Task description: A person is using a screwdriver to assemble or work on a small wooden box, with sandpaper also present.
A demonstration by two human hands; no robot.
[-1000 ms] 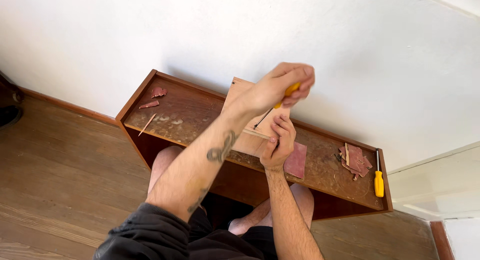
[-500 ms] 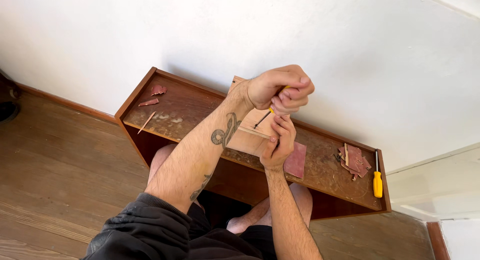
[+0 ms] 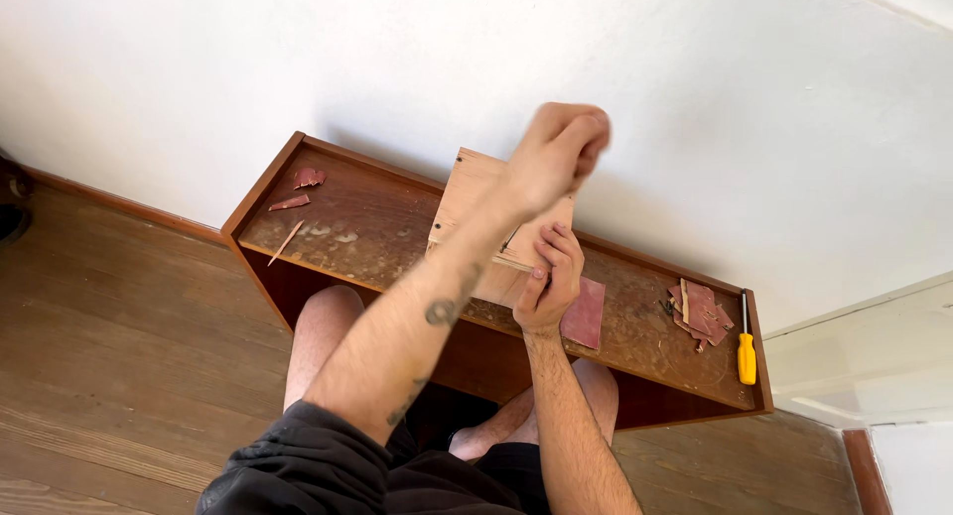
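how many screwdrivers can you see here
1 in plain view: a yellow-handled screwdriver lying at the right end of the wooden cabinet, beside a pile of reddish scraps. The raised left hand is blurred and may hide another.

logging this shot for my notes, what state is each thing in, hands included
left hand: raised, closed in a fist, blurred; what it grips cannot be told
right hand: fingers pressed on the wooden board
wooden board: lying flat on the cabinet, held down
cabinet: lying on its side against the wall, surface scuffed
yellow screwdriver: lying loose at the cabinet's right end
veneer scraps: piled loose beside the screwdriver
sandpaper sheet: lying flat
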